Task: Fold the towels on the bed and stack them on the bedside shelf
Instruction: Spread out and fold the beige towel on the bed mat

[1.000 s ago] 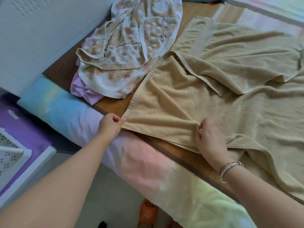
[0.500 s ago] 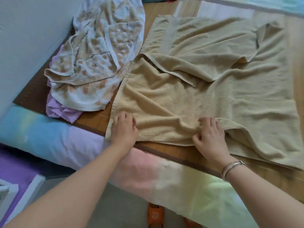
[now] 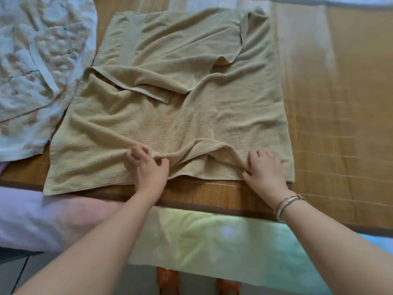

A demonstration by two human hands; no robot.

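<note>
A large beige towel (image 3: 174, 116) lies spread and rumpled on the bed's bamboo mat (image 3: 331, 128), its far part folded back over itself. My left hand (image 3: 146, 167) sits at the towel's near edge, fingers curled around a raised ridge of the cloth. My right hand (image 3: 263, 169), with bracelets on the wrist, grips the same near edge further right, thumb under the fold. A white towel with a tan pattern (image 3: 36, 71) lies heaped at the left, touching the beige towel's left side.
The mat's dark-edged front border (image 3: 212, 205) runs just below my hands. A pastel rainbow sheet (image 3: 202, 241) hangs over the bed's side. Orange slippers (image 3: 168, 282) stand on the floor below. Bare mat lies to the right of the towel.
Both hands have shifted right along the towel's near edge. My left hand moved from the left corner to the middle and now bunches the cloth. The view has swung right.
</note>
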